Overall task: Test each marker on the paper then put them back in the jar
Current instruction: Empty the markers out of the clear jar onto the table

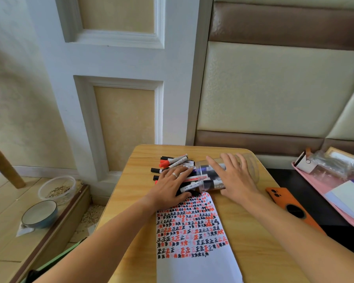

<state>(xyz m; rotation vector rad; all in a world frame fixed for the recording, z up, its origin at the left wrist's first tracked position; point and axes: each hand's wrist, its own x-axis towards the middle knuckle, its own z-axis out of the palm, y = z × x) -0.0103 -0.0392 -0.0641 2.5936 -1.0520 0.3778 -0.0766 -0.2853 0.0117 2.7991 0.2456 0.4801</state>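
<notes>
We lay our left hand [172, 185] flat on the markers [175, 162], fingers spread, so none roll. Our right hand [232, 177], at three o'clock, steadies the tipped jar [250, 167], fingers straight.

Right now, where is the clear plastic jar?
In the head view, the jar lies on its side at the table's far right, under the right hand, its mouth facing the marker pile.

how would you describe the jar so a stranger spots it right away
Start at the wooden table. Past the far end of the marked paper, the jar lies on its side under the right hand. It alone is clear plastic, with markers spilling from its mouth.
</notes>
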